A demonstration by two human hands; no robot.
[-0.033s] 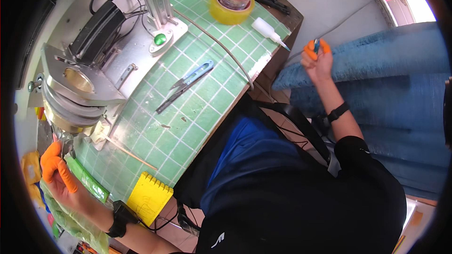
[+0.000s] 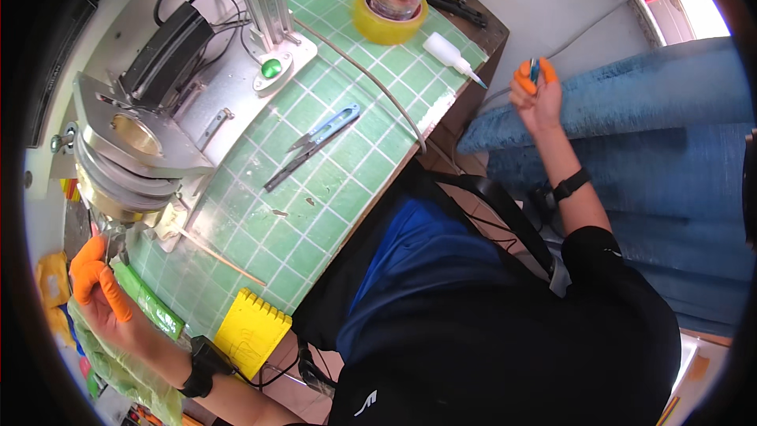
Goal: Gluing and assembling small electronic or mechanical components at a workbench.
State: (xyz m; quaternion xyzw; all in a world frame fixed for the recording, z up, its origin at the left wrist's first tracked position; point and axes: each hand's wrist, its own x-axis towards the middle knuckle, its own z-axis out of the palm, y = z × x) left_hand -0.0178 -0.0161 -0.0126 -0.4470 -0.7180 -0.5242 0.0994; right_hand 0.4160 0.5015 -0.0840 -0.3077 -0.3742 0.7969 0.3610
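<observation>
Right hand (image 2: pixel 536 95) pinches one small blue tool (image 2: pixel 534 71) off-table; left hand (image 2: pixel 98 292) curled by metal machine (image 2: pixel 134 158), grip unclear. One snips (image 2: pixel 315 142) between.

Workshop: green cutting mat (image 2: pixel 331 189), metal winding machine (image 2: pixel 134 158), tape roll (image 2: pixel 386 25).

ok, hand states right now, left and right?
Left hand: closed on a green strip, beside the metal machine.
Right hand: closed, pinching a small blue tool off the table.

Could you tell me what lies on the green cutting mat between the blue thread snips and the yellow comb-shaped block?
In the head view, between the blue thread snips and the yellow comb-shaped block lies mostly bare green cutting mat, with a few small scraps and a thin wooden stick off to the left.
</observation>
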